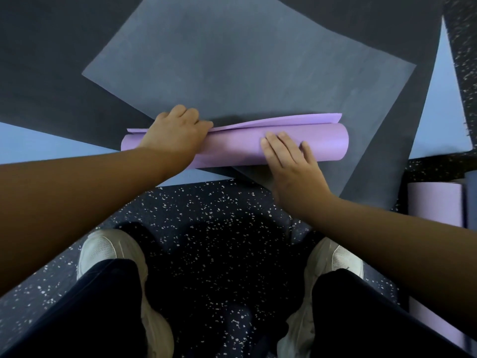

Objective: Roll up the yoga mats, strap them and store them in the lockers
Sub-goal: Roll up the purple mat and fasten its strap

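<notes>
Left hand (178, 130) curls its fingers over the far edge of the purple roll (237, 147), gripping it. Right hand (289, 156), fingers straight, presses flat on the roll, which lies on the grey mat (232, 60).

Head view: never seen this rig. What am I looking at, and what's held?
There is no robot. A person wears a camera on the head, looking down at their own arms, legs and shoes. They crouch on a speckled floor. The left hand curls over a half-rolled purple mat, whose grey side lies flat ahead. The right hand presses flat on the roll. Another rolled mat lies at the right edge.
</notes>
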A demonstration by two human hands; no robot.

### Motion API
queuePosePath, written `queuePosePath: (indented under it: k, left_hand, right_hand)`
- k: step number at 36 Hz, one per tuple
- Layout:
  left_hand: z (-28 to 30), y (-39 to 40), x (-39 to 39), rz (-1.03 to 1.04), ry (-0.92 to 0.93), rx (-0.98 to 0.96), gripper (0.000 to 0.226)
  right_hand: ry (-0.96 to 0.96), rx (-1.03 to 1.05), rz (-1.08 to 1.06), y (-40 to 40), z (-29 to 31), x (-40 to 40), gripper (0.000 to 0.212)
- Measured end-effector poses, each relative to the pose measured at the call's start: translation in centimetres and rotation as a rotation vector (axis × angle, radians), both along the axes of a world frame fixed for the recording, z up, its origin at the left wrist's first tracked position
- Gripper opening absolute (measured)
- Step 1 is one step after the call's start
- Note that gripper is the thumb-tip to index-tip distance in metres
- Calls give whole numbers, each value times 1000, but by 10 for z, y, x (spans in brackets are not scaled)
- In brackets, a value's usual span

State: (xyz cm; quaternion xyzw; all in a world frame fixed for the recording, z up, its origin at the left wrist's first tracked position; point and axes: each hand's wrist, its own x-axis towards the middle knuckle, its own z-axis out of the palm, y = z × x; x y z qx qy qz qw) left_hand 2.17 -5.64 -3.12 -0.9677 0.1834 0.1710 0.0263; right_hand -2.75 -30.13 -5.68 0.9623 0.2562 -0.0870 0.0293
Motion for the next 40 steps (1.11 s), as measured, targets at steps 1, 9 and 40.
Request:
queuePosePath:
  k: [1, 9, 40]
  left_hand:
    - [-1, 0, 0, 22, 26, -26, 55]
    - [-9, 6, -16, 31, 44, -36, 82]
    - [-16, 22, -37, -27, 55, 11, 87]
  right_hand:
    - [3, -1, -2, 0, 0, 2, 79]
    - [34, -30, -7, 3, 0, 10, 89]
    - [1199, -128, 724, -44, -13, -126, 91]
